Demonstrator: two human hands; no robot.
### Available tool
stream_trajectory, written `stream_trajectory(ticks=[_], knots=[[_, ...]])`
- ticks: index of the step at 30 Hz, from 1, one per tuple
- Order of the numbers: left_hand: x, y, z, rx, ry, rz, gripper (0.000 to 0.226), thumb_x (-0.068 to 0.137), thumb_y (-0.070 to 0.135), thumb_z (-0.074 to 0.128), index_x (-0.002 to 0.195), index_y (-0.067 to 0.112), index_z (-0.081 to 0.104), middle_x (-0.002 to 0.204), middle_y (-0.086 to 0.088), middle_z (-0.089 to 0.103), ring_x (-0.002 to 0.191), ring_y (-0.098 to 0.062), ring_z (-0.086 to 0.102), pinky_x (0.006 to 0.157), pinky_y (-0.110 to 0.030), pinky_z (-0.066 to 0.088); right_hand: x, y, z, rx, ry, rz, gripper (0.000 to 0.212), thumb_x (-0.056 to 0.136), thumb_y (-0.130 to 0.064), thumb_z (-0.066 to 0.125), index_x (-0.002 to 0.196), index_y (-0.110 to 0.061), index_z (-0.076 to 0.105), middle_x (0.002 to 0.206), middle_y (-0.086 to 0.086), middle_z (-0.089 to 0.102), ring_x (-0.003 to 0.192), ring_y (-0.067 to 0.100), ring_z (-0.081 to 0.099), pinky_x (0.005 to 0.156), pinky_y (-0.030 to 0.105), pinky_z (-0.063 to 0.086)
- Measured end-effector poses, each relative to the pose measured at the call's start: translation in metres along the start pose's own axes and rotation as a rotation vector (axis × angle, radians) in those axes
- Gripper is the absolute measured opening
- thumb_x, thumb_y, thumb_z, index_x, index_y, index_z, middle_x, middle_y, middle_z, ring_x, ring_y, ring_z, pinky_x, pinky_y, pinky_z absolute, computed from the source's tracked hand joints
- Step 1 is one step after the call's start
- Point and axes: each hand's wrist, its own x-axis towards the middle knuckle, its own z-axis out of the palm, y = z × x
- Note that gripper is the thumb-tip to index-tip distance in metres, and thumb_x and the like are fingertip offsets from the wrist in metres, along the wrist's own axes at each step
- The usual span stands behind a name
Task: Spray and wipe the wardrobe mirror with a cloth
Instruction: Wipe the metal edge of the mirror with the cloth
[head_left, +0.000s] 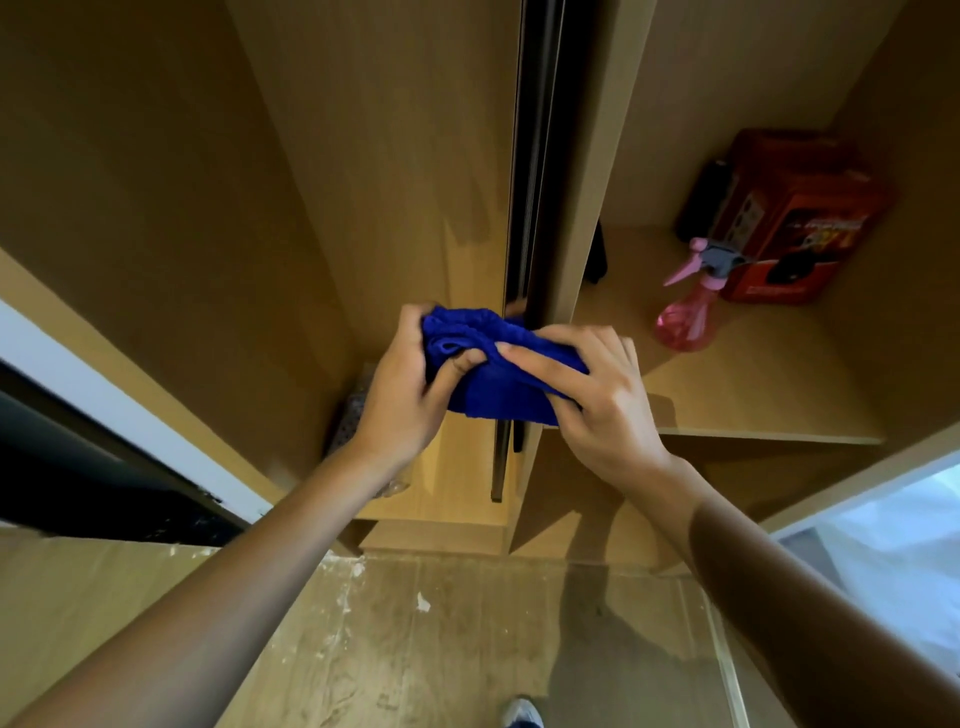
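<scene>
1. Head view looks down at two bare hands which hold one bunched blue cloth (498, 364) in front of the wardrobe.
2. The left hand (410, 384) has its fingers curled around the left end of the cloth, with the thumb pressed into the folds.
3. The right hand (597, 400) grips the right end; its fingers lie over the top of the cloth and pinch it.
4. The cloth is just in front of the dark door edge (530, 208) that runs vertically between the wooden panels.
5. A pink spray bottle (688, 304) stands on the wooden shelf (753, 374) to the right, well apart from the hands.
6. Behind the bottle stands a red box (795, 218), just beside it.
7. Whether the brown surface at the left is the mirror, I cannot tell.
</scene>
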Motion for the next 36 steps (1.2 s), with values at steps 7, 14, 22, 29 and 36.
stream_trajectory(ticks=[7, 14, 22, 29, 36], knots=[[0.051, 0.079, -0.036, -0.058, 0.19, 0.252, 0.025, 0.096, 0.019, 0.055, 0.112, 0.008, 0.039, 0.097, 0.013, 0.054, 0.09, 0.007, 0.056, 0.08, -0.01, 0.041, 0.071, -0.021, -0.055, 0.001, 0.278, -0.05, 0.039, 0.093, -0.006, 0.053, 0.131, -0.016, 0.058, 0.118, 0.013, 0.06, 0.1, 0.03, 0.052, 0.083, 0.047, 0.042], [0.081, 0.112, -0.055, -0.045, 0.261, 0.387, 0.025, 0.097, 0.011, 0.054, 0.113, 0.0, 0.039, 0.096, 0.012, 0.051, 0.088, 0.006, 0.055, 0.082, -0.012, 0.041, 0.108, -0.031, -0.085, -0.015, 0.413, -0.077, 0.038, 0.093, -0.005, 0.053, 0.129, -0.013, 0.059, 0.115, 0.015, 0.059, 0.099, 0.032, 0.051, 0.084, 0.045, 0.042], [0.017, 0.026, -0.018, -0.043, -0.004, 0.056, 0.037, 0.087, 0.035, 0.061, 0.112, 0.015, 0.042, 0.094, 0.013, 0.059, 0.089, 0.005, 0.06, 0.074, -0.009, 0.045, 0.017, -0.008, -0.012, 0.04, 0.086, 0.034, 0.044, 0.09, -0.009, 0.052, 0.132, -0.024, 0.056, 0.123, 0.009, 0.057, 0.107, 0.024, 0.048, 0.089, 0.032, 0.033], [-0.012, -0.03, 0.009, -0.001, -0.062, -0.132, 0.034, 0.089, 0.025, 0.066, 0.112, 0.02, 0.041, 0.095, 0.016, 0.058, 0.086, 0.01, 0.057, 0.07, -0.011, 0.046, -0.027, 0.002, 0.024, 0.029, -0.101, 0.118, 0.045, 0.091, -0.011, 0.052, 0.133, -0.026, 0.058, 0.124, 0.006, 0.057, 0.108, 0.023, 0.046, 0.087, 0.034, 0.033], [-0.042, -0.083, 0.036, 0.113, -0.115, -0.174, 0.038, 0.088, 0.029, 0.068, 0.113, 0.009, 0.046, 0.089, 0.016, 0.055, 0.082, -0.005, 0.059, 0.067, -0.02, 0.047, -0.069, 0.017, 0.064, 0.026, -0.229, 0.144, 0.045, 0.093, -0.013, 0.046, 0.134, -0.028, 0.056, 0.124, 0.006, 0.057, 0.109, 0.023, 0.046, 0.09, 0.03, 0.029]])
